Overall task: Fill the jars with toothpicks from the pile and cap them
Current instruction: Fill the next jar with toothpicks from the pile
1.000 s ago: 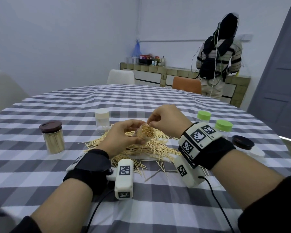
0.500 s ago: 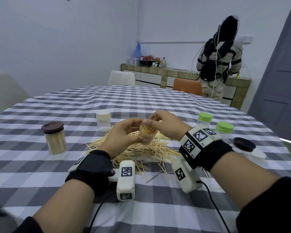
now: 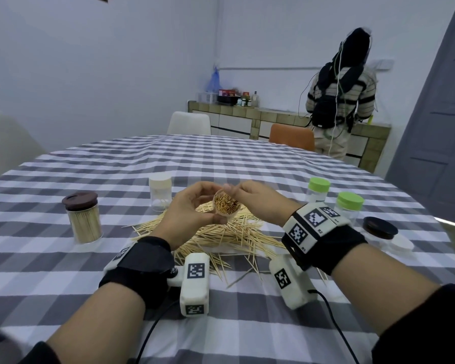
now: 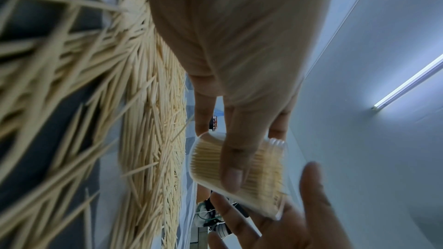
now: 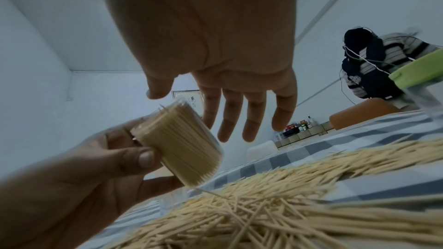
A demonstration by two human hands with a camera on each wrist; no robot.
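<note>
My left hand (image 3: 192, 214) grips a clear uncapped jar (image 3: 226, 206) packed with toothpicks, tilted with its mouth toward me, above the toothpick pile (image 3: 221, 237). In the left wrist view the left hand (image 4: 239, 63) has its thumb across the jar (image 4: 206, 158). My right hand (image 3: 250, 198) hovers just behind the jar's mouth. The right wrist view shows the right hand (image 5: 215, 44) with straight, spread fingers and nothing in them, the thumb just above the rim of the jar (image 5: 179, 145). The pile (image 5: 263, 205) lies below.
A brown-capped full jar (image 3: 83, 218) stands at the left, a white-capped jar (image 3: 160, 190) behind the pile. Two green-capped jars (image 3: 318, 190) (image 3: 350, 206) and a brown lid (image 3: 380, 227) are on the right. A person (image 3: 339, 101) stands at the far counter.
The left hand has tipped the jar's mouth up toward me. The right hand's fingers have come off the toothpick tops and spread apart.
</note>
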